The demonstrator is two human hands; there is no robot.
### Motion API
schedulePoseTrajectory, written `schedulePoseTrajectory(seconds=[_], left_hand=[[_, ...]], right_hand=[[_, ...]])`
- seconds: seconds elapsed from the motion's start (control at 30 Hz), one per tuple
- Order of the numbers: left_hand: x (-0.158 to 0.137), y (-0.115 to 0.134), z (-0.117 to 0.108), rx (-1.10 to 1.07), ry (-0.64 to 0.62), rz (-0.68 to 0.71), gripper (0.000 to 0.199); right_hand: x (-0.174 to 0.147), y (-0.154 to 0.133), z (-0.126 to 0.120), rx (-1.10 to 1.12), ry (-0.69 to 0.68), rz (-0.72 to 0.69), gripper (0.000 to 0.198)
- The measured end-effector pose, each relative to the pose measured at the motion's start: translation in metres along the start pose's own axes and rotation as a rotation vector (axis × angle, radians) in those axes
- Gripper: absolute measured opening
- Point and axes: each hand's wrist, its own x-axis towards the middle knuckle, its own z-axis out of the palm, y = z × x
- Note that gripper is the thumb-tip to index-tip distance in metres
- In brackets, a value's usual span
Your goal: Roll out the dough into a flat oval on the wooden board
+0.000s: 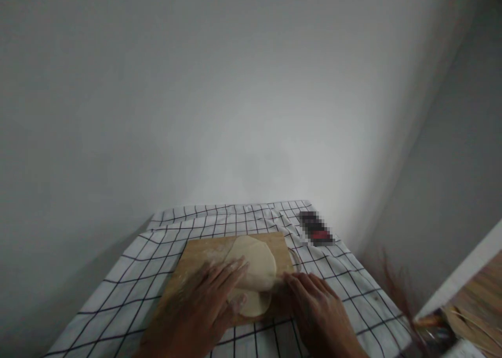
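1 board (197, 249) bears flat dough (259, 257) between left hand (214, 298) and right hand (317, 301).

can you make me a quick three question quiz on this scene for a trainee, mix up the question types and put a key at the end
1. Multiple choice: what pattern does the cloth have?
A) dots
B) a grid of dark lines
C) flowers

2. True or false: the pale dough lies directly on the cloth.

3. Short answer: which hand overlaps the left side of the dough in this view?

Key
1. B
2. False; a wooden board lies under it.
3. The left hand; the right hand is to the right of the dough.
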Motion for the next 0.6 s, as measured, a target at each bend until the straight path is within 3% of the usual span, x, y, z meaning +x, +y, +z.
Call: schedulePoseTrajectory(seconds=[0.13, 0.23, 0.33, 0.47, 0.6], left_hand=[[-0.026, 0.0, -0.005, -0.057, -0.17, 0.012, 0.064], [-0.032, 0.004, -0.005, -0.084, -0.237, -0.007, 0.063], [-0.023, 0.009, -0.006, -0.08, -0.284, -0.037, 0.062], [0.007, 0.009, -0.001, -0.072, -0.257, -0.038, 0.06], [0.041, -0.004, 0.024, -0.033, -0.192, -0.083, 0.052]], right_hand=[[-0.027, -0.015, -0.001, -0.011, 0.146, -0.065, 0.021], [-0.035, -0.019, 0.006, -0.048, 0.231, -0.137, 0.029], [-0.033, -0.017, 0.014, -0.133, 0.228, -0.134, 0.038], [-0.005, 0.002, 0.021, -0.141, 0.138, 0.086, 0.035], [0.061, 0.041, 0.03, -0.087, -0.045, 0.185, 0.041]])
